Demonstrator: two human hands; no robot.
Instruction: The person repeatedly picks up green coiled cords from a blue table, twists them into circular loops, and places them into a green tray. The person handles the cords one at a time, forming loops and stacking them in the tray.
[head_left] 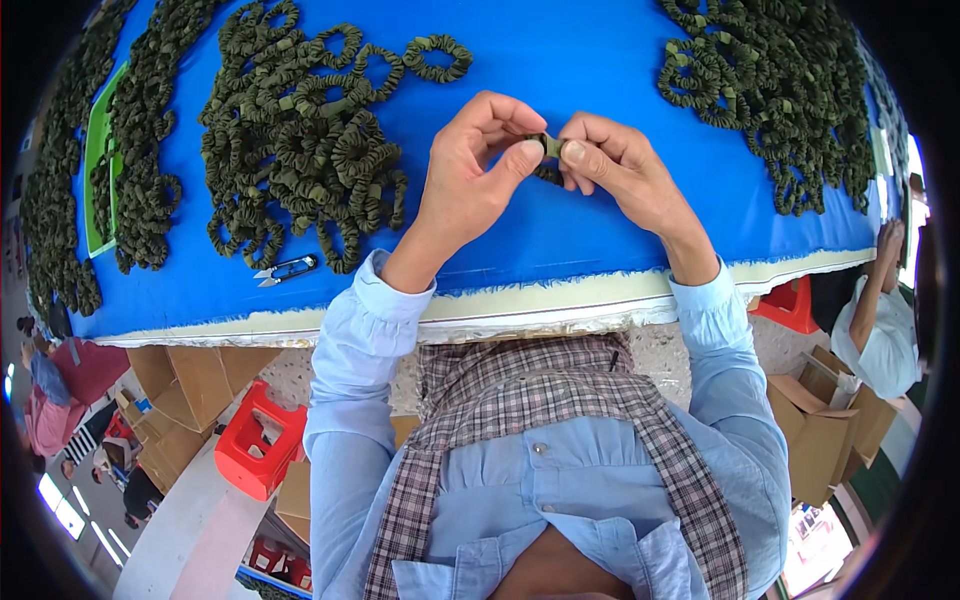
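Observation:
Above the blue table cloth, my left hand (480, 165) and my right hand (625, 170) are close together. Between their fingertips they hold a dark green scrunchie (550, 148). The left thumb and fingers pinch its gathered part, while the right thumb and fingers pinch a smooth, lighter green section. Much of the scrunchie is hidden by the fingers. A large pile of similar gathered scrunchies (300, 150) lies to the left of my left hand. One single scrunchie (437, 58) rests at that pile's far right. Small thread snips (286, 270) lie at the pile's near edge.
Another scrunchie heap (770, 90) spreads over the table's right side. A green tray (98, 165) stands at left among more piles. Below the table edge are a red stool (260, 440) and cardboard boxes (815, 425). A person in light blue (880, 330) is at far right.

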